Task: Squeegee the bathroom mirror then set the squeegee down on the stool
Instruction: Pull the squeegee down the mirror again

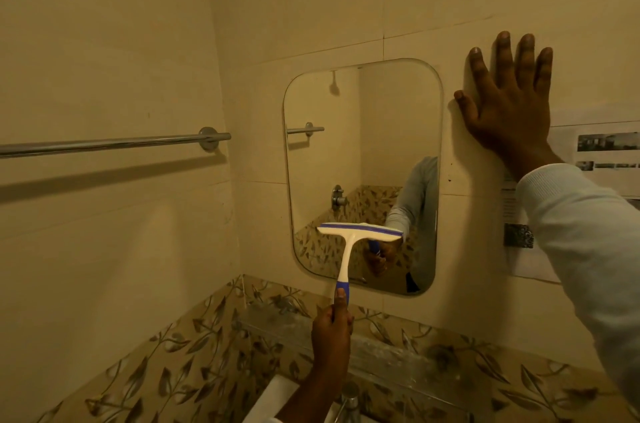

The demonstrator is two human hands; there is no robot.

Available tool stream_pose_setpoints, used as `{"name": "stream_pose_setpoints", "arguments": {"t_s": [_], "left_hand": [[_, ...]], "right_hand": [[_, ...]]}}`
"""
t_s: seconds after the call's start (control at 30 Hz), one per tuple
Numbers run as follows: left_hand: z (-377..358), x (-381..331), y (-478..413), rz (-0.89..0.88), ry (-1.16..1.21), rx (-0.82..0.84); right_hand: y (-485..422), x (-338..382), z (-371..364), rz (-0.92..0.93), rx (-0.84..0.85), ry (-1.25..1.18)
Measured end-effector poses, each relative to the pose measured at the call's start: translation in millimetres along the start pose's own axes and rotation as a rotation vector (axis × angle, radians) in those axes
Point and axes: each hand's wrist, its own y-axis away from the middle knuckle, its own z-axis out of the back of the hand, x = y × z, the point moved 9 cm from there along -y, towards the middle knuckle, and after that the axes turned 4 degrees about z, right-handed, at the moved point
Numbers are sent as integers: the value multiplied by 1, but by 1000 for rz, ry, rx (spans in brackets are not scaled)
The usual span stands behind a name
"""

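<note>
A rounded rectangular mirror (363,145) hangs on the cream tiled wall. My left hand (330,332) grips the blue end of a white squeegee (349,249) from below, thumb along the handle. The squeegee's blade, edged in blue, lies level across the lower part of the glass. My right hand (507,100) presses flat against the wall just right of the mirror, fingers spread and straight. The stool is not in view.
A chrome towel rail (114,143) runs along the left wall. Below the mirror are a clear glass shelf (398,350), leaf-patterned tiles, a tap (348,398) and a white basin edge (273,398). Printed paper (606,159) is stuck on the wall at right.
</note>
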Motion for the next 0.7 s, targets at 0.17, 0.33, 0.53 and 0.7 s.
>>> {"name": "stream_pose_setpoints", "arguments": {"t_s": [0.17, 0.33, 0.53, 0.7], "left_hand": [[11, 38, 4, 68, -60, -4], [24, 72, 6, 149, -174, -18], [41, 92, 10, 197, -255, -48], [33, 48, 20, 172, -89, -75]], "right_hand": [[0, 1, 0, -1, 2, 1], [0, 0, -1, 1, 2, -2], [0, 1, -1, 4, 6, -6], [1, 0, -1, -4, 2, -2]]}}
